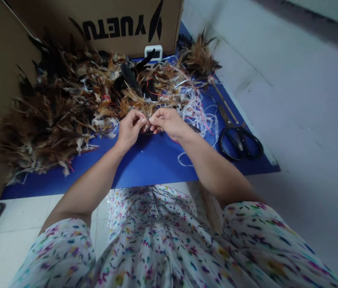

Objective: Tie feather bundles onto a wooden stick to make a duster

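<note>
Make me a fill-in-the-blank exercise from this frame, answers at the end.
1. The left hand and right hand are close together over a work surface coloured ____.
2. The scissors lie nearer the ____ hand.
3. Their handles are coloured ____.
4. The cardboard box behind the feathers bears the word ____.

Missing words: blue; right; black; YUETU.

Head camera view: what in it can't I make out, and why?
All in the head view:
1. What the small piece between the left-hand grip and right-hand grip is: their fingertips hide most of it.
2. Any reading on the white device: too small and dark.
3. Single feathers at the far left: blurred.
4. The top of the lettered cardboard box: cut off by the upper edge.
</note>
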{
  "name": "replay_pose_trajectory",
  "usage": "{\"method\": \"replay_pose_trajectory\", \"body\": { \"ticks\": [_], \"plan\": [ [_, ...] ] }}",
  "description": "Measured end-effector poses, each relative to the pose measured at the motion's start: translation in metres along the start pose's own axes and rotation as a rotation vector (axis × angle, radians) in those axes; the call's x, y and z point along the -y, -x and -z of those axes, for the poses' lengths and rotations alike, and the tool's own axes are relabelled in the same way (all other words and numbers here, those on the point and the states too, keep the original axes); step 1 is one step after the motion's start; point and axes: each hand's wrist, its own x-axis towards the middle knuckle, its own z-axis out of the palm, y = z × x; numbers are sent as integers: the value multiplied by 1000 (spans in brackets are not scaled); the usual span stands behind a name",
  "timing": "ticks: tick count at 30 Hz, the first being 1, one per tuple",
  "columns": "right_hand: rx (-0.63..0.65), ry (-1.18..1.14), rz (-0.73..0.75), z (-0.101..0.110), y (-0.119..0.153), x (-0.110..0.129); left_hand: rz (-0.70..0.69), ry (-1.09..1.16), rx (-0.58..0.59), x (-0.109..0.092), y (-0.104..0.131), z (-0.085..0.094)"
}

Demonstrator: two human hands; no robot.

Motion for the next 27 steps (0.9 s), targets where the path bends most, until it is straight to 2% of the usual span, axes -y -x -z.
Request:
{"method": "replay_pose_trajectory", "body": {
  "ticks": [7,14,17,24,27],
  "plan": [
    [35,111,85,2,-6,-7,24,20,20,3,0,0],
    [9,530,339,11,-6,-11,105,57,88,5,-1,3],
    [-13,603,402,14,-5,-11,142,79,106,4,0,3],
    [37,543,295,14,-3,-9,206,94,130,4,0,2],
    [48,562,298,14,-1,-8,219,103,138,6,0,2]
  ]
}}
